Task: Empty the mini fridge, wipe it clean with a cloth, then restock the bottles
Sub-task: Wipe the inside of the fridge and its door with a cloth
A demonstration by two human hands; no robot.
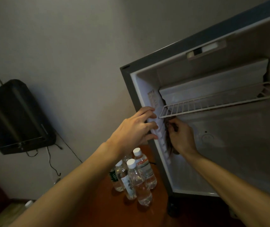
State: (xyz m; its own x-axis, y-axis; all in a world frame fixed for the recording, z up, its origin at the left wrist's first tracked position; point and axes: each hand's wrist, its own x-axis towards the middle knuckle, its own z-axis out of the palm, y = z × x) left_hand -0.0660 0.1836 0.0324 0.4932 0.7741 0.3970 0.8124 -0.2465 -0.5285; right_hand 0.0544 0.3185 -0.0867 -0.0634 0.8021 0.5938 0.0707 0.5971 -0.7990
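The mini fridge stands open at the right, with no bottles inside and a white wire shelf across it. My left hand grips the fridge's left front edge, fingers curled round the frame. My right hand is inside, pressing a dark cloth against the left inner wall just below the shelf; most of the cloth is hidden by the hand. Several clear water bottles with white caps stand on the wooden surface left of the fridge.
A reddish wooden surface carries the bottles and the fridge. A black box-like appliance with trailing cables sits against the grey wall at the left. A freezer compartment fills the fridge's top.
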